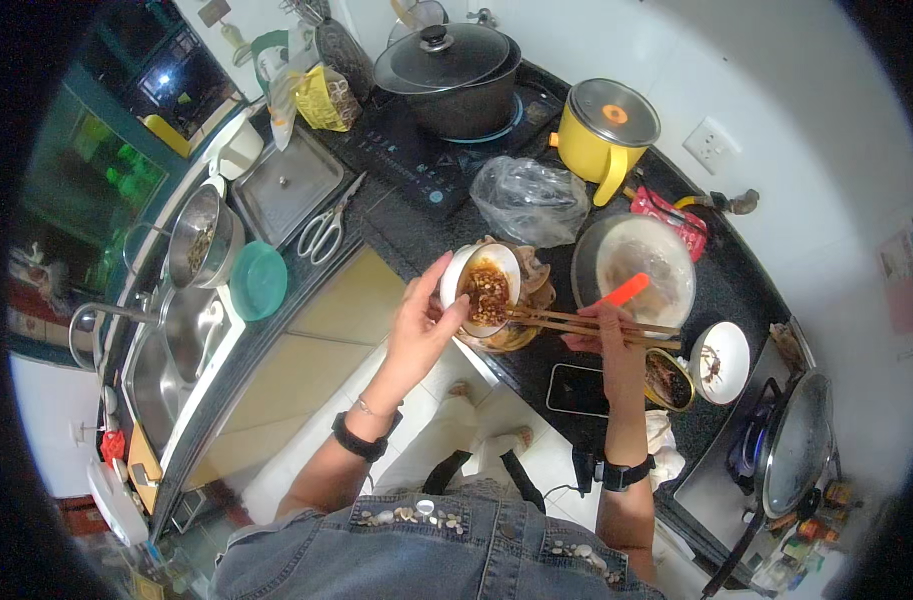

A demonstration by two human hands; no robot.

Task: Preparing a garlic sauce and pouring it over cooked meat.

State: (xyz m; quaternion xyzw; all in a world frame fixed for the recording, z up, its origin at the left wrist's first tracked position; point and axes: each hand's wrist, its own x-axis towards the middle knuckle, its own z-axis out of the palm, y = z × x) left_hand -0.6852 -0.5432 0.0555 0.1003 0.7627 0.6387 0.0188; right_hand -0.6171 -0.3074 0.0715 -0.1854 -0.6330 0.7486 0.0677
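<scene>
My left hand (426, 315) grips a small white bowl (448, 281) that is tilted. Its thumb lies over the rim, and a red-brown sauce with chopped bits (486, 294) is inside. Wooden chopsticks (561, 322) are held in my right hand (606, 330), their tips at the bowl's sauce. A bright orange strip, perhaps a handle (627, 288), sticks out by my right hand; I cannot tell whether it is held. Beneath the white bowl is a heap of brownish food (533, 277), whose container is mostly hidden. A large bowl with a whitish, wet interior (663, 251) stands beyond my right hand.
A clear plastic bag (530, 199), a yellow lidded pot (603, 142) and a black lidded pot (460, 101) stand farther back. Scissors (325, 229) lie left, near the sink (153, 367). Right are a phone (576, 388), an open tin (668, 379), a white bowl (734, 352) and a lidded pan (798, 442).
</scene>
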